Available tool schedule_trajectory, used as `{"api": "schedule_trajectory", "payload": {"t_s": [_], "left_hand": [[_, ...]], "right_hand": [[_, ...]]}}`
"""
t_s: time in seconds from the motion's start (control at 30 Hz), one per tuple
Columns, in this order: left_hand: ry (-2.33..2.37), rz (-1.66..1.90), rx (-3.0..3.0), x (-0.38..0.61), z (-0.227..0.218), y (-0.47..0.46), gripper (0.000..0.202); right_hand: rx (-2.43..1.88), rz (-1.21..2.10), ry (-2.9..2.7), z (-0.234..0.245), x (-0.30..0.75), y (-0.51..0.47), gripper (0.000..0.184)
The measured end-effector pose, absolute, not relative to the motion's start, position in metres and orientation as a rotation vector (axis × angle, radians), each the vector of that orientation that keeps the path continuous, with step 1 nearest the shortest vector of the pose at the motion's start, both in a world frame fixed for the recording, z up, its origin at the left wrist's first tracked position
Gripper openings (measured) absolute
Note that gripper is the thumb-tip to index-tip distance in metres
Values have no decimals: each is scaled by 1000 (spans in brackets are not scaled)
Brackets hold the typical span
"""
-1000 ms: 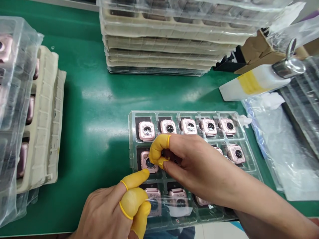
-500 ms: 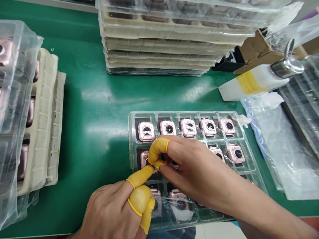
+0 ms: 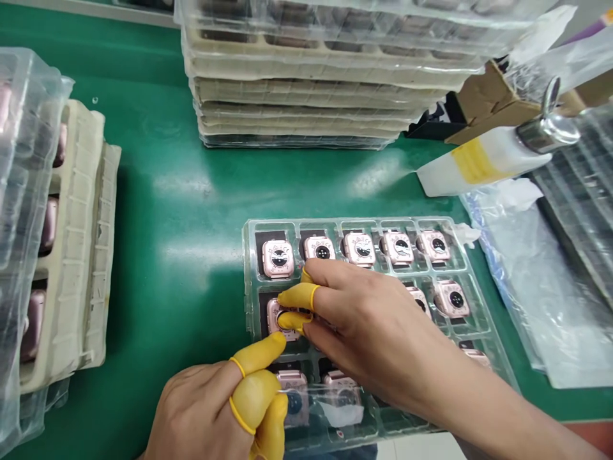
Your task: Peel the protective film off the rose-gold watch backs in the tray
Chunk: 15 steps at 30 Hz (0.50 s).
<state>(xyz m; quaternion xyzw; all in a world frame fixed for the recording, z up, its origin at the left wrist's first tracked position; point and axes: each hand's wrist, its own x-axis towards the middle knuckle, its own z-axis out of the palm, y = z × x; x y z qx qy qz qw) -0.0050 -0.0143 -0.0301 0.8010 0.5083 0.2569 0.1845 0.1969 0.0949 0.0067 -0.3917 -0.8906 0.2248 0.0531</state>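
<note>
A clear compartment tray (image 3: pixel 249 281) holds several pink smartwatches, black round sensors facing up. My right hand (image 3: pixel 364 313), with yellow finger cots, bends over the left smartwatch (image 3: pixel 272 312) of the second row. Its index finger and thumb lie on that watch's back, slightly apart; its other fingers are mostly hidden. At the watch's lower edge is the outstretched index fingertip of my left hand (image 3: pixel 225 396), also in yellow cots. The left thumb and another finger are closed at the edge of a clear plastic sheet (image 3: pixel 342 412) over the lower row; their grip is partly hidden.
Tall stacked trays (image 3: pixel 297 83) stand at the back. More stacked trays (image 3: pixel 81 255) with pink watches are at the left. A white bottle (image 3: pixel 479 160) with a metal top, a cardboard box (image 3: pixel 488 96) and clear plastic bags (image 3: pixel 550 306) occupy the right.
My left hand has shifted down and left, its index fingertip parting from the right fingers. The right index finger has straightened over the watch. The whole view has shifted slightly.
</note>
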Motion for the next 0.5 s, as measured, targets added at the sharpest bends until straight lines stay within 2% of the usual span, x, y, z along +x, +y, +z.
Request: {"api": "schedule_trajectory", "payload": {"t_s": [0.13,0.4,0.5], "left_hand": [[1352,797,2167,-7,-27,-16,17],[1426,939,1784,-11,-13,-16,15],[1503,907,1673,-13,-10,-19,17]], "right_hand": [[-1251,718,-2686,3,194,98,24],[-1152,1035,-2327,30,215,79,14],[-1105,1076,-2331,37,225,56,32]]}}
